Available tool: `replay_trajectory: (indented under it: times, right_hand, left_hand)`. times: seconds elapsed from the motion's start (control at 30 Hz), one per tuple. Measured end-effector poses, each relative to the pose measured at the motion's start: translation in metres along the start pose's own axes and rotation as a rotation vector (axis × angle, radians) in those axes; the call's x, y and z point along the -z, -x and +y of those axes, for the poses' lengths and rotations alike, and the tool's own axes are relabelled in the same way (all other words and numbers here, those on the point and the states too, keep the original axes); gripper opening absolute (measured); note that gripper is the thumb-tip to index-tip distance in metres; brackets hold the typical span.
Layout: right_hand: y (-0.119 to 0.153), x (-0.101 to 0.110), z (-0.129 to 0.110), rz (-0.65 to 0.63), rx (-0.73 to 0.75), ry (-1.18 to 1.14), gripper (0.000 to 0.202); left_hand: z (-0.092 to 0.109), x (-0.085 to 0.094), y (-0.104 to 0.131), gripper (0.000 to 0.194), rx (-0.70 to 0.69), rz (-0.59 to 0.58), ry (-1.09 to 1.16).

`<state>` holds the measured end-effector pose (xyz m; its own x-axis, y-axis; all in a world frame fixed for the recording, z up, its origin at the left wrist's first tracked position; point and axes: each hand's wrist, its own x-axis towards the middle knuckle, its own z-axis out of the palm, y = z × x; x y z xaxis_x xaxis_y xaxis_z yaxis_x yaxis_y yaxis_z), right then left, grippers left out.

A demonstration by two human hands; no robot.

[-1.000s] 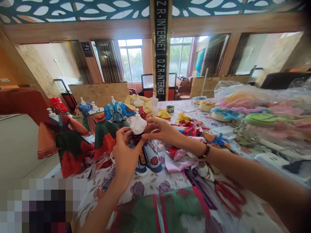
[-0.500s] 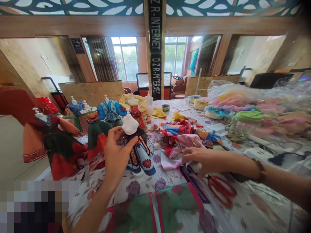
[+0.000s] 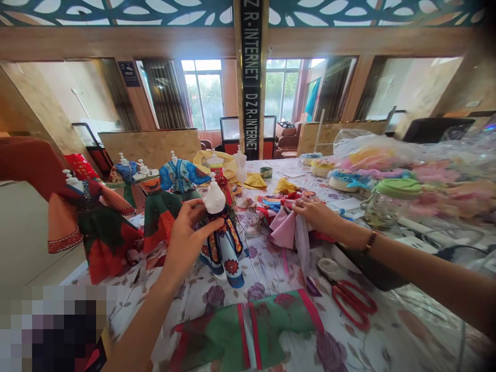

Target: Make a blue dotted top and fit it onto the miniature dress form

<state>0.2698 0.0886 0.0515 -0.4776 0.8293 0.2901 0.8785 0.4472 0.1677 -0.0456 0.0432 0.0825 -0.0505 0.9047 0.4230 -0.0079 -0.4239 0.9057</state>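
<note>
Right grip [image 3: 321,219]: off the mannequin [image 3: 214,200], now at the cloth pile [image 3: 272,203]. Pink cloth [image 3: 282,230] drawn up in its fingers. White ring [image 3: 328,265] newly exposed near scissors [image 3: 355,304]; purple strip [image 3: 313,287] now shows shorter.

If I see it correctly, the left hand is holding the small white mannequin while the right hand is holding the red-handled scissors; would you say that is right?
Not quite: in the head view, the right hand is holding pink cloth, while the red-handled scissors lie on the table. The left hand is indeed holding the small white mannequin.
</note>
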Motion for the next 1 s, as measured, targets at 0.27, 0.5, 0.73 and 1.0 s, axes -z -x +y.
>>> replay_trajectory:
  times: [0.27,0.5,0.73,1.0]
  right_hand:
    - [0.003,-0.007,0.003,-0.042,0.033,0.013,0.041]
    - [0.045,-0.004,-0.041,-0.078,0.055,-0.100,0.035]
    - [0.086,-0.041,-0.057,-0.298,-0.027,-0.176,0.016]
    - [0.088,-0.061,-0.043,-0.261,-0.011,-0.347,0.017]
  left_hand:
    - [0.002,0.011,-0.006,0.047,0.092,-0.125,0.050]
    - [-0.001,0.018,-0.012,0.045,0.079,-0.199,0.016]
    - [-0.008,0.024,-0.018,0.048,0.094,-0.296,0.077]
    - [-0.016,0.026,-0.016,0.046,0.093,-0.359,0.193]
